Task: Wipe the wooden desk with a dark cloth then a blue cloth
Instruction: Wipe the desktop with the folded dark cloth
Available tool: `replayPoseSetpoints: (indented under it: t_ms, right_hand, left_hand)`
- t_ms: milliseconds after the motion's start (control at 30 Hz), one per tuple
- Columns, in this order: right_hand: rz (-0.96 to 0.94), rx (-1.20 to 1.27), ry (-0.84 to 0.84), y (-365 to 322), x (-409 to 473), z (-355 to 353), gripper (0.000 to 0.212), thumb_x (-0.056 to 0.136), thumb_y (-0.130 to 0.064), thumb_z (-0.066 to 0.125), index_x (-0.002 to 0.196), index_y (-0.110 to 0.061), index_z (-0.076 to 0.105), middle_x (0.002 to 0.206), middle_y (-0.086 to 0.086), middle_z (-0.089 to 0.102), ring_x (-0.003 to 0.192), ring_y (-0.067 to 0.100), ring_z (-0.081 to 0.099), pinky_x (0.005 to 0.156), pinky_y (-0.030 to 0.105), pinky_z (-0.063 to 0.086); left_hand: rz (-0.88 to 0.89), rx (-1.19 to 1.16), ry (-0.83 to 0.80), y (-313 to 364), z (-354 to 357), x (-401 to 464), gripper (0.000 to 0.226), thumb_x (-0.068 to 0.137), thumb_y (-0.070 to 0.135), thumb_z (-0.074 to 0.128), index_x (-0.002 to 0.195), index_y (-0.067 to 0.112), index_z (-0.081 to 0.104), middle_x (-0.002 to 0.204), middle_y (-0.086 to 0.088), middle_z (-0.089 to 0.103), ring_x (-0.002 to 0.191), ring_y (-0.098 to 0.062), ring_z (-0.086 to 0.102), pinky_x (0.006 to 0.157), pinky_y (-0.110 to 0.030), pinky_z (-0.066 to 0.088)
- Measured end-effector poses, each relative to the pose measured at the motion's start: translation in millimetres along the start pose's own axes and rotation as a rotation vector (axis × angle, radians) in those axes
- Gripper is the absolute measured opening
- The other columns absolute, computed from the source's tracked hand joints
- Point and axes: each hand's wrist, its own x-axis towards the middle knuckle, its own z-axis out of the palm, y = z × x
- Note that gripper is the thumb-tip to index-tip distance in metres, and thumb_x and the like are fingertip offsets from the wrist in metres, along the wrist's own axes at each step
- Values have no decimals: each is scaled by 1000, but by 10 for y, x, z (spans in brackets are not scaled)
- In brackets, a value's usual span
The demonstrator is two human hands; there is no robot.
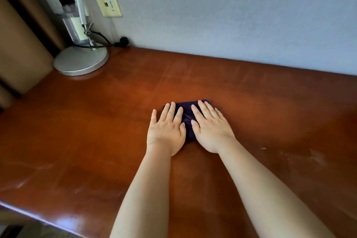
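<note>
The dark cloth (pixel 187 120) lies folded near the middle of the wooden worktop (pixel 96 121), pinned under both our palms. We judge the first wiping step is in hand; next we need steady downward pressure while sliding it. Our left hand (pixel 166 131) and right hand (pixel 210 127) lie flat, fingers straight and slightly spread, gripping nothing.

We've got one view only: head cam, wide-angle, looking forward and steeply down over the bench (pixel 96 121). Both forearms enter from the bottom edge and reach into mid-frame, so we sit close, right above the near bench edge. We face the grey wall (pixel 231 15) behind the bench; a lamp base (pixel 80 60) sits at the far left. Straight edges bow near the frame borders. No second view to overlap with.
</note>
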Motion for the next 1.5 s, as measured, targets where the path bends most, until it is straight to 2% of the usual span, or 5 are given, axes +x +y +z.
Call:
replayPoseSetpoints:
  t_ms: [567, 767, 1267, 1500]
  right_hand:
    - [-91, -4, 12, 797, 667, -150, 54, 103, -40, 15, 154, -25, 5, 161, -3, -3, 147, 12, -6, 120, 34, -1]
    - [-113, 4, 6, 871, 719, -158, 54, 103, -40, 15, 153, -25, 5, 161, -3, -3, 147, 11, -6, 120, 33, -1]
    - [-14, -17, -35, 939, -810, -70, 54, 103, -39, 11, 153, -25, -2, 161, -3, -10, 147, 12, -11, 119, 32, -3]
    - [-1, -23, -15, 1028, -999, -27, 54, 103, -40, 11, 153, -25, -1, 161, -3, -9, 147, 11, -10, 119, 32, -3]
  left_hand:
    - [-74, 8, 9, 490, -125, 783, 55, 103, 39, 6, 154, 23, -6, 161, -3, -13, 147, -18, -15, 120, -42, -7]
    - [-121, -10, 1, 566, -132, 784, 55, 103, 38, 7, 154, 22, -5, 162, -2, -11, 148, -17, -13, 120, -43, -6]
    - [-4, -42, -21, 1200, 46, -459, 56, 103, 37, 7, 154, 18, -7, 161, -4, -14, 147, -19, -17, 120, -44, -7]
    - [34, 1, -7, 1332, 80, -565, 56, 103, 37, 8, 154, 19, -7, 161, -5, -13, 148, -19, -15, 120, -45, -7]
